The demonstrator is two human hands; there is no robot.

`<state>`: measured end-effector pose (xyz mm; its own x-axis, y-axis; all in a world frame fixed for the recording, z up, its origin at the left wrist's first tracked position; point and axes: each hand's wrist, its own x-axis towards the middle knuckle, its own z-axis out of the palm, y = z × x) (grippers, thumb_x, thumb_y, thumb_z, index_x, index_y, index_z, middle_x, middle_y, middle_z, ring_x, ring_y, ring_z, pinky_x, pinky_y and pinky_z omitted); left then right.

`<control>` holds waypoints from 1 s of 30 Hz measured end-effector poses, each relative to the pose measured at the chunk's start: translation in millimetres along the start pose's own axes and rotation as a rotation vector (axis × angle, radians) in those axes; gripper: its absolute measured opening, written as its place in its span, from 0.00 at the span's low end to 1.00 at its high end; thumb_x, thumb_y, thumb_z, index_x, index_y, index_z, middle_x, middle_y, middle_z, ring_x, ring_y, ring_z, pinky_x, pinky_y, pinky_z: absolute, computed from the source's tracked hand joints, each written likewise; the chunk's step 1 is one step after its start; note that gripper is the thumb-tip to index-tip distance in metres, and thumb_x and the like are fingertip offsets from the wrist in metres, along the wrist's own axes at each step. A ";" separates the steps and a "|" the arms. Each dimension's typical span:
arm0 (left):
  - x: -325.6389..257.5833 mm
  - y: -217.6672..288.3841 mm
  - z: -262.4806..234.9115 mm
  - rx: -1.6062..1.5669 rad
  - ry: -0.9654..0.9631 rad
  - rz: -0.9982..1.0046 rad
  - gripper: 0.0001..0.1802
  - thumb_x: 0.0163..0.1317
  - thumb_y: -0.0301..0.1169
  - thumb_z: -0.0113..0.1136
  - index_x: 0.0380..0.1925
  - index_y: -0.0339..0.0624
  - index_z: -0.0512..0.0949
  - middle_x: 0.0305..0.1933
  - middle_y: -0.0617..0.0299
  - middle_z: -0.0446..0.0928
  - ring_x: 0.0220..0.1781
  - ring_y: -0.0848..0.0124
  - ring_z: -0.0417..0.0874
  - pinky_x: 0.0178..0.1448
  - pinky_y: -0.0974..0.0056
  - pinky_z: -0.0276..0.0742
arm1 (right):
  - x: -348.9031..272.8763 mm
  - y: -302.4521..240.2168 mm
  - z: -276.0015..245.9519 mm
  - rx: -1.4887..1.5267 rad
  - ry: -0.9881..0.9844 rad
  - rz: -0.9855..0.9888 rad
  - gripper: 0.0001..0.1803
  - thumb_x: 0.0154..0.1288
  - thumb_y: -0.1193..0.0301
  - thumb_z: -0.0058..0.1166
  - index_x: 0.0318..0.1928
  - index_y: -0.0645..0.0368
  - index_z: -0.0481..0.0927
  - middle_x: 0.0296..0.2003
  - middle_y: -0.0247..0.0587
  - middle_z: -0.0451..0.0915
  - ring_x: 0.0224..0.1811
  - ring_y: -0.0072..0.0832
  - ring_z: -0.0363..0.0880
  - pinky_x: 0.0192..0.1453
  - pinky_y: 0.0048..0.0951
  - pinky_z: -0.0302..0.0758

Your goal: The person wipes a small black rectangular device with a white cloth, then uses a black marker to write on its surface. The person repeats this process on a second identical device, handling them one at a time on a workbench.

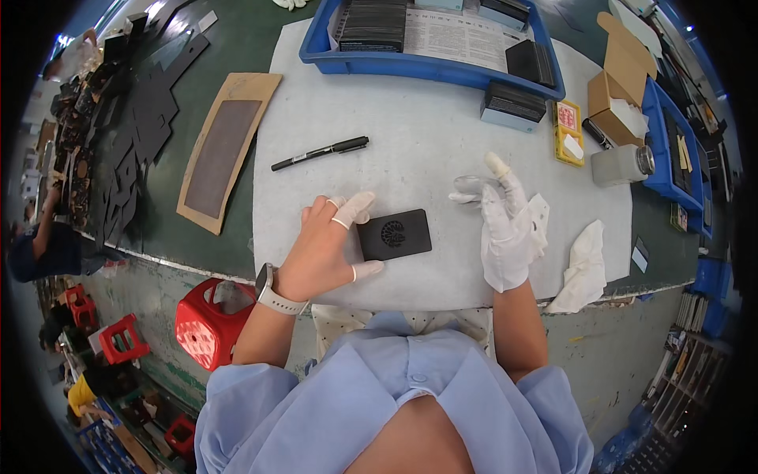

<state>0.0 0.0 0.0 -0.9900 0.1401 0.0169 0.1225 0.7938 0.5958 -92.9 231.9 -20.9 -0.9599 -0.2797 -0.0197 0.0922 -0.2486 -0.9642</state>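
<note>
A flat black rectangular case (395, 235) with a round emblem lies on the white table cover (442, 288). My left hand (320, 245), with pale finger cots on several fingertips, spans its left end, thumb at the lower edge and fingers at the upper corner. To the right of the case, my right hand (505, 229) wears a white glove, with a cot on the raised index finger. Its thumb and index finger stand apart, and no object shows between them. A white dotted piece (538, 225) shows beside that hand; whether it is cloth or glove I cannot tell.
A black marker (320, 153) lies beyond my left hand. At the back sits a blue tray (426, 69) of black pieces, with a black stack (513, 107) before it. A jar (620, 166), yellow box (568, 130) and white cloth (580, 268) are at right; cardboard (257, 118) lies left.
</note>
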 end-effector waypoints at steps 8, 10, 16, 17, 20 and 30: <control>-5.2 12.7 -4.4 -0.091 0.140 0.051 0.48 0.35 0.36 0.76 0.60 0.41 0.65 0.42 0.65 0.75 0.42 0.65 0.69 0.49 0.61 0.58 | -6.7 -10.9 22.0 -0.524 -0.002 0.040 0.32 0.60 0.68 0.59 0.62 0.65 0.64 0.40 0.42 0.79 0.37 0.23 0.79 0.42 0.23 0.74; -8.0 18.4 -4.8 -0.121 0.155 0.087 0.48 0.34 0.36 0.76 0.59 0.40 0.65 0.42 0.66 0.76 0.40 0.66 0.69 0.49 0.62 0.58 | -8.6 -23.7 40.2 -0.622 -0.211 0.152 0.32 0.56 0.67 0.63 0.60 0.63 0.68 0.37 0.41 0.79 0.34 0.22 0.77 0.39 0.24 0.74; -19.3 24.6 -13.0 -0.187 0.220 0.076 0.48 0.33 0.36 0.77 0.59 0.41 0.66 0.41 0.66 0.77 0.38 0.68 0.69 0.48 0.63 0.58 | 9.8 -29.7 27.8 -0.556 0.144 0.154 0.25 0.59 0.67 0.61 0.56 0.62 0.72 0.32 0.38 0.79 0.29 0.18 0.74 0.35 0.22 0.71; -21.0 24.1 -14.5 -0.197 0.231 0.063 0.47 0.33 0.37 0.77 0.58 0.41 0.66 0.41 0.66 0.77 0.38 0.69 0.69 0.48 0.63 0.58 | 10.2 -33.1 25.7 -0.483 0.186 0.187 0.24 0.60 0.67 0.59 0.55 0.62 0.72 0.31 0.37 0.78 0.28 0.17 0.74 0.35 0.21 0.70; -22.6 21.0 -12.2 -0.199 0.255 0.074 0.47 0.33 0.37 0.77 0.58 0.41 0.66 0.40 0.66 0.77 0.37 0.68 0.69 0.47 0.63 0.58 | -5.1 -47.9 48.7 -0.510 -0.089 0.223 0.19 0.63 0.69 0.55 0.54 0.63 0.73 0.29 0.34 0.76 0.27 0.16 0.72 0.33 0.20 0.69; -35.0 19.3 -15.5 -0.230 0.249 0.073 0.48 0.33 0.36 0.77 0.58 0.37 0.65 0.40 0.65 0.77 0.39 0.66 0.70 0.48 0.62 0.59 | -2.6 -55.2 45.8 -0.493 -0.110 0.245 0.23 0.63 0.69 0.57 0.58 0.61 0.71 0.28 0.29 0.75 0.27 0.12 0.69 0.30 0.15 0.67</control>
<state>35.9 1.2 23.4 -0.9693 0.0206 0.2451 0.2031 0.6286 0.7507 -83.4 203.8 44.4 -0.8903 -0.3764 -0.2564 0.1490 0.2912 -0.9450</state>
